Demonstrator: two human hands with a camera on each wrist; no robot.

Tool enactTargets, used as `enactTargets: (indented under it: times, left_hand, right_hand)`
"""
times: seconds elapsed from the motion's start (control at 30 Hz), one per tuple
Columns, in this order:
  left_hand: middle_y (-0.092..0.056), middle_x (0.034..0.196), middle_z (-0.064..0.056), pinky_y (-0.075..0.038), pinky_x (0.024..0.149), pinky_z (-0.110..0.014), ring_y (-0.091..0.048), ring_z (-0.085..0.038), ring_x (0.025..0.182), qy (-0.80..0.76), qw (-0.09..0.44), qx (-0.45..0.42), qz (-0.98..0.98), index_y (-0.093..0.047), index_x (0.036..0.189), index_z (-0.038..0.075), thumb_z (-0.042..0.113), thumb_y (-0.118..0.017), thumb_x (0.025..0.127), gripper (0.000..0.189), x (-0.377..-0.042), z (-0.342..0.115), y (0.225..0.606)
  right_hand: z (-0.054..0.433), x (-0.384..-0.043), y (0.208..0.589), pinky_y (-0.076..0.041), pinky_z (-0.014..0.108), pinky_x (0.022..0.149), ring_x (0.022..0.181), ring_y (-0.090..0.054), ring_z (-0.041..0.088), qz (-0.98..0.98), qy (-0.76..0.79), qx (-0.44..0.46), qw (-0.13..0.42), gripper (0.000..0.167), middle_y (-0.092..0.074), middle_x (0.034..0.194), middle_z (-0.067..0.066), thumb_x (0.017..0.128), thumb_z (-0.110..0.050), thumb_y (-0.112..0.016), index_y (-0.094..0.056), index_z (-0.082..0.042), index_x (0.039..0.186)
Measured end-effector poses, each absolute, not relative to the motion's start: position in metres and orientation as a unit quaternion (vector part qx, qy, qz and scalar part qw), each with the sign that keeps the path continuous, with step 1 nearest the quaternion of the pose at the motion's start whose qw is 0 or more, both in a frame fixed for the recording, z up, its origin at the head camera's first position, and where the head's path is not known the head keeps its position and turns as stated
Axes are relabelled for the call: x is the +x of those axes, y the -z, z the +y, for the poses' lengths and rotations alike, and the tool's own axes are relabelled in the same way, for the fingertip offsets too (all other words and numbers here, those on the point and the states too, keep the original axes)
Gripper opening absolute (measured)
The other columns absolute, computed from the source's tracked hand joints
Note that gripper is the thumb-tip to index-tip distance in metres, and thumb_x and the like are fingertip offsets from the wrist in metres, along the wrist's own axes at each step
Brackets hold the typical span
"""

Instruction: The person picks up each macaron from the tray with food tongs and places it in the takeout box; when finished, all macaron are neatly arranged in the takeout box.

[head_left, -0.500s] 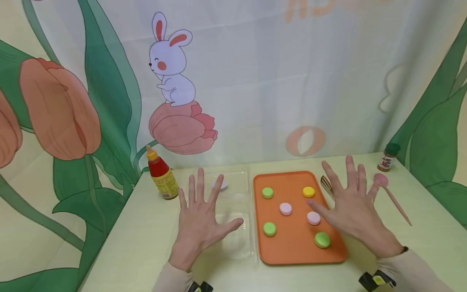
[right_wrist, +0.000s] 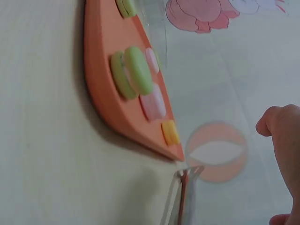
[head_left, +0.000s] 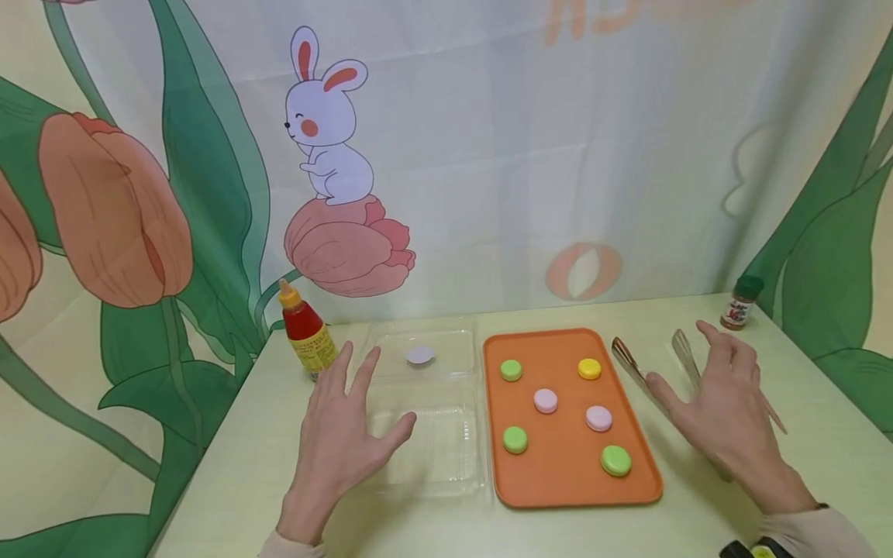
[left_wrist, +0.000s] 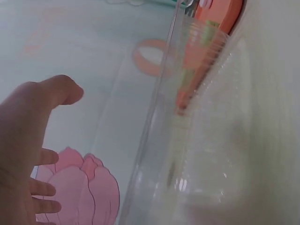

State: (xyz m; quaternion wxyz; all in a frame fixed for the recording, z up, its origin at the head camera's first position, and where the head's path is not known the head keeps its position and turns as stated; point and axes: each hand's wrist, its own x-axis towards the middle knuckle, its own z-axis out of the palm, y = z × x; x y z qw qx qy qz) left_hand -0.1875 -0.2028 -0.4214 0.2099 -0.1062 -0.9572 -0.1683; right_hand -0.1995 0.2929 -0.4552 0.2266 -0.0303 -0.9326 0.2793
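Observation:
My left hand [head_left: 340, 442], its fingers apart and holding nothing, hovers at the left side of a clear plastic box [head_left: 446, 459]. My right hand [head_left: 732, 411] is above a pair of metal tongs [head_left: 630, 363], its fingers loosely bent and nothing in its grasp. The tongs lie spread beside an orange tray [head_left: 561, 480], their middle partly hidden by the hand. On the tray sit several macarons: green ones [head_left: 616, 460], two pink ones [head_left: 598, 418] and a yellow one [head_left: 589, 369]. In the right wrist view the tongs [right_wrist: 183, 194] show past the tray's corner.
A red sauce bottle [head_left: 307, 333] with a yellow label stands at the back left. In the box's rear half lies a small pale disc [head_left: 420, 356]. At the back right is a green-capped jar [head_left: 741, 302]. A thin pink stick [head_left: 776, 419] shows beyond the right hand.
Both hands have moved apart and slightly back, the left to the left, the right to the right. The right fingers, straight before, have bent. More of the tongs and box shows.

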Motion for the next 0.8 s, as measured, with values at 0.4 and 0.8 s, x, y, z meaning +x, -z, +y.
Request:
enactTargets:
  times: [0.4,0.8]
  left_hand:
    - [-0.031,0.179,-0.013,-0.041,0.124,-0.076,-0.037,-0.04,0.162,0.307,0.106,-0.017,-0.946,-0.038,0.174,0.022,0.049,-0.079,0.1,0.088,-0.168,-0.239,0.446]
    - [-0.042,0.171,-0.016,-0.048,0.121,-0.069,-0.051,-0.04,0.151,0.379,0.085,-0.012,-0.921,-0.037,0.173,0.018,0.043,-0.086,0.098,0.092,-0.159,-0.258,0.482]
  right_hand:
    - [0.317,-0.185,0.487,-0.042,0.061,0.088,0.131,-0.049,0.053,-0.911,-0.355,-0.068,0.199,0.095,-0.041,0.152,0.036,0.103,-0.045,-0.077,-0.029,0.009,0.166]
    - [0.321,-0.185,0.507,-0.051,0.068,0.094,0.123,-0.052,0.053,-0.92,-0.348,-0.098,0.152,0.103,-0.041,0.147,0.04,0.101,-0.052,-0.081,-0.031,0.017,0.16]
